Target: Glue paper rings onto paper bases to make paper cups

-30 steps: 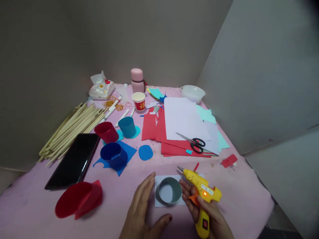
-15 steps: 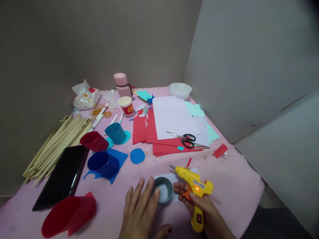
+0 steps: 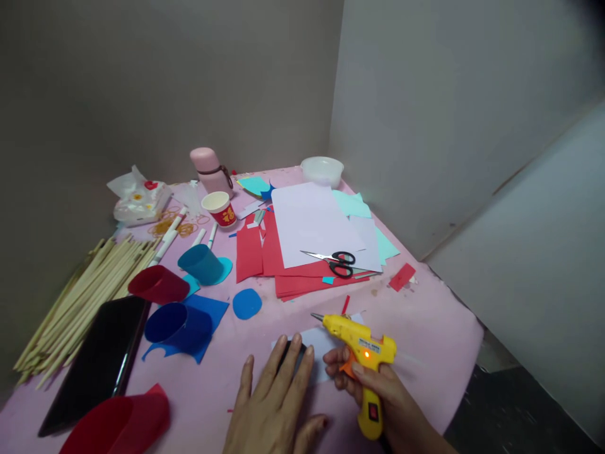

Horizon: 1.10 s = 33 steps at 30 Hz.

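My right hand [image 3: 378, 394] grips a yellow glue gun [image 3: 360, 359] with its orange light on, nozzle pointing left and away. My left hand [image 3: 271, 400] lies flat, fingers stretched out, on top of a grey paper ring [image 3: 288, 353], which it almost fully hides. The ring rests on a white paper piece [image 3: 326, 343] on the pink table [image 3: 425, 328]. Both hands are close together near the table's front edge.
Scissors [image 3: 338, 261] lie on white and red paper sheets [image 3: 283, 265]. Red [image 3: 158, 285], teal [image 3: 202, 263] and blue [image 3: 176, 325] paper cups, a black tablet [image 3: 97, 362], bamboo sticks [image 3: 80, 293], a red cone [image 3: 118, 425], paper cup [image 3: 220, 208], pink flask [image 3: 208, 169], white bowl [image 3: 322, 170].
My left hand has slid forward over the grey ring and now presses flat on it, covering it. The view has swung to the right; the glue gun stays in my right hand.
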Motion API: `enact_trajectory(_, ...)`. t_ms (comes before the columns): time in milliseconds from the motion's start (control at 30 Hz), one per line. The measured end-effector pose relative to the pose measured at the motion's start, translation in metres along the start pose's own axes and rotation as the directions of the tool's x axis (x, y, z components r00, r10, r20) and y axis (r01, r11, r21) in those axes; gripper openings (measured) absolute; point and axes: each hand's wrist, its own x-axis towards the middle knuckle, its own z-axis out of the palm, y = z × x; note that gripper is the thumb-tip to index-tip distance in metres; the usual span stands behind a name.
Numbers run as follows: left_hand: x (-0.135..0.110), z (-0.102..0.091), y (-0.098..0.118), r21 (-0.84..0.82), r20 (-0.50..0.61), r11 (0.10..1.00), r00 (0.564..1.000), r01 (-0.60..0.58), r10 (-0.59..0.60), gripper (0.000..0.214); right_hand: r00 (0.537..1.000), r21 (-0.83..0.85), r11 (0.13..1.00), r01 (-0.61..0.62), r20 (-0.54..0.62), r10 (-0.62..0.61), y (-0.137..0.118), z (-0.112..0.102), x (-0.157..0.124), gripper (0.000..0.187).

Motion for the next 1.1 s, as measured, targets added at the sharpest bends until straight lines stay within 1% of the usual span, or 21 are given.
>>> enact_trajectory(100,-0.002,0.001,0.001,-0.011,0.008,1.000,1.000,0.019,-0.019,0.060,1.000,-0.024,1.000,0.007,0.006,-0.007,0.001,-0.002,0.001,0.025)
enact_trajectory(233,-0.001,-0.003,0.006,-0.041,0.049,0.999,0.998,0.029,-0.027,0.064,0.999,-0.034,0.999,-0.033,-0.045,0.031,0.004,-0.005,0.002,0.027)
enact_trajectory(333,0.002,-0.005,0.009,-0.073,0.067,0.996,0.997,0.046,-0.041,0.064,0.995,-0.037,0.995,-0.090,-0.053,0.088,0.011,-0.015,0.005,0.029)
enact_trajectory(433,0.005,-0.007,0.012,-0.087,0.076,0.995,0.996,0.047,-0.040,0.064,0.990,-0.044,0.989,-0.139,-0.032,0.137,0.021,-0.030,0.010,0.030)
enact_trajectory(533,0.003,-0.007,0.015,-0.078,0.084,0.996,0.996,0.044,-0.038,0.073,0.984,-0.052,0.983,-0.175,-0.035,0.174,0.025,-0.038,0.014,0.031)
enact_trajectory(600,-0.003,-0.007,0.017,-0.103,0.055,0.990,0.995,0.093,-0.088,0.083,0.984,-0.051,0.983,-0.177,-0.044,0.175,0.025,-0.036,0.013,0.031)
enact_trajectory(667,-0.011,-0.006,0.019,-0.174,-0.012,0.969,0.984,0.175,-0.180,0.090,0.987,-0.048,0.987,-0.154,-0.061,0.151,0.022,-0.030,0.010,0.030)
enact_trajectory(733,-0.020,-0.002,0.020,-0.291,-0.074,0.919,0.952,0.265,-0.298,0.090,0.990,-0.054,0.991,-0.119,-0.078,0.115,0.018,-0.022,0.008,0.028)
enact_trajectory(767,-0.022,0.001,0.020,-0.363,-0.085,0.875,0.924,0.319,-0.373,0.088,0.991,-0.060,0.992,-0.107,-0.085,0.102,0.017,-0.019,0.007,0.027)
enact_trajectory(800,-0.024,0.005,0.021,-0.435,-0.078,0.814,0.885,0.384,-0.459,0.087,0.991,-0.067,0.993,-0.099,-0.091,0.093,0.016,-0.016,0.007,0.027)
enact_trajectory(833,-0.024,0.009,0.023,-0.501,-0.051,0.739,0.837,0.450,-0.544,0.088,0.992,-0.075,0.993,-0.092,-0.097,0.085,0.015,-0.014,0.006,0.028)
enact_trajectory(900,-0.020,0.016,0.029,-0.598,0.015,0.590,0.744,0.542,-0.668,0.090,0.991,-0.086,0.992,-0.087,-0.108,0.078,0.013,-0.012,0.006,0.029)
enact_trajectory(933,-0.016,0.019,0.032,-0.634,0.030,0.539,0.714,0.554,-0.699,0.092,0.991,-0.084,0.993,-0.086,-0.113,0.076,0.013,-0.011,0.006,0.029)
enact_trajectory(967,-0.013,0.021,0.036,-0.667,0.029,0.509,0.702,0.544,-0.712,0.093,0.990,-0.078,0.993,-0.085,-0.119,0.076,0.013,-0.011,0.006,0.029)
enact_trajectory(1100,0.001,0.031,0.046,-0.754,-0.040,0.460,0.666,0.469,-0.745,0.094,0.989,-0.055,0.995,-0.081,-0.131,0.074,0.012,-0.010,0.005,0.028)
